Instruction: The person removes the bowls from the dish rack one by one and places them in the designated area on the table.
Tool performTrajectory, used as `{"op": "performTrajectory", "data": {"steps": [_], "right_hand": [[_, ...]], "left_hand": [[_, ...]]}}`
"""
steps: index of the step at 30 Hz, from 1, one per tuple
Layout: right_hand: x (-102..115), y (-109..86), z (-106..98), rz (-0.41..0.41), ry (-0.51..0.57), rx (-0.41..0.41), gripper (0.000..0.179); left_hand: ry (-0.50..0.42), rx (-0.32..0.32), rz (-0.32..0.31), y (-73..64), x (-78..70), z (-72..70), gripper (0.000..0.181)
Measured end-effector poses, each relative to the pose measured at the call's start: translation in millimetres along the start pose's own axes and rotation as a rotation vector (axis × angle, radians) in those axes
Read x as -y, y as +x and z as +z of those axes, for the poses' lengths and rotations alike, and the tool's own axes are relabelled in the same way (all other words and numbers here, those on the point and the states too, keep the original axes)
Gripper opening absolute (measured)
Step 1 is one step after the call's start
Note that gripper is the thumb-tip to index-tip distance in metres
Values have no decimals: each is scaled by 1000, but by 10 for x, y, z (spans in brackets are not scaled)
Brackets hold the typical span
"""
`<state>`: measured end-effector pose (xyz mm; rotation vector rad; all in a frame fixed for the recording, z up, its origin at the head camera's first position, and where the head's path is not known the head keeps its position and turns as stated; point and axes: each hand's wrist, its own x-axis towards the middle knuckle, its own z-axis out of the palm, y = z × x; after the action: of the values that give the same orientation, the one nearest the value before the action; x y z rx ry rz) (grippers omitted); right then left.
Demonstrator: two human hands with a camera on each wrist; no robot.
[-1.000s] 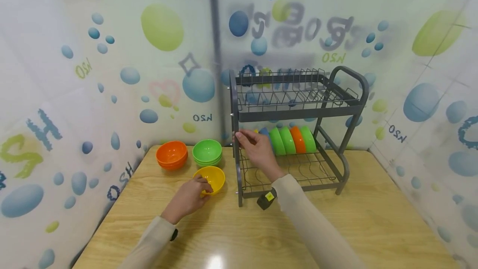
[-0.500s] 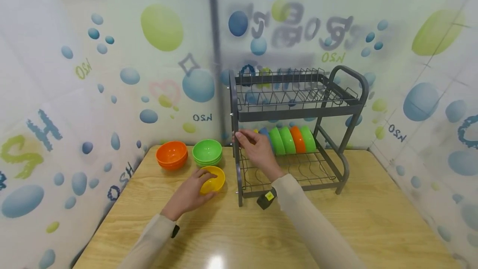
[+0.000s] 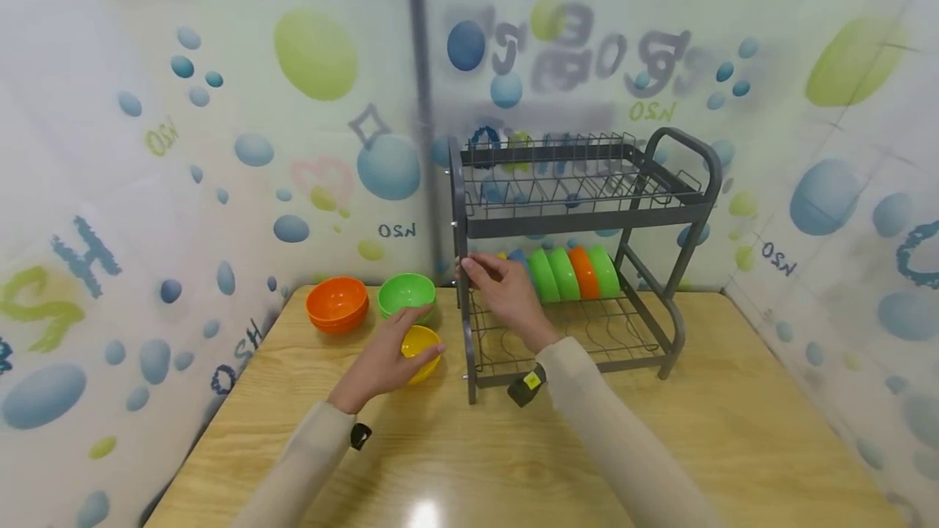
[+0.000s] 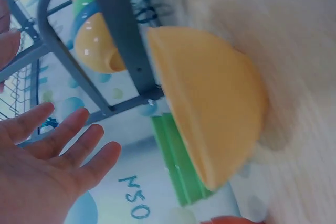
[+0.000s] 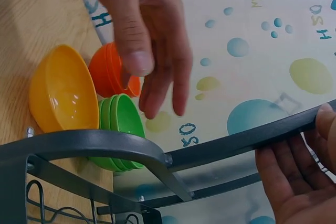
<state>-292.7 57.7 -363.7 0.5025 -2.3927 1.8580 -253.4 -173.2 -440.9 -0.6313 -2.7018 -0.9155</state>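
My left hand hovers over a yellow bowl on the table, fingers straight and thumb spread. The left wrist view shows this hand apart from the bowl, with nothing in it. At the dark metal dish rack, my right hand grips the left upright. In the right wrist view its thumb and fingers lie on either side of the post. Behind the yellow bowl stand stacked green bowls, partly covered by my left fingers. Stacked orange bowls sit left of them.
On the rack's lower tier, several bowls stand on edge in a row: green, orange, blue and yellow, the last two partly behind my right hand. Wire slots line the upper tier. A patterned wall covering surrounds the wooden table.
My left hand has lifted out of the yellow bowl and up to the right, its fingers straightening. The yellow bowl stays in place. My right hand keeps its grip on the rack.
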Motion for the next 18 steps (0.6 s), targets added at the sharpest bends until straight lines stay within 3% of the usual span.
{"op": "performTrajectory", "data": {"steps": [7, 18], "right_hand": [[9, 5, -67, -53, -36, 55, 37], [-17, 7, -238, -150, -229, 107, 41]], "left_hand": [[-103, -44, 35, 157, -155, -38, 67], [-275, -114, 59, 360, -356, -98, 65]]}}
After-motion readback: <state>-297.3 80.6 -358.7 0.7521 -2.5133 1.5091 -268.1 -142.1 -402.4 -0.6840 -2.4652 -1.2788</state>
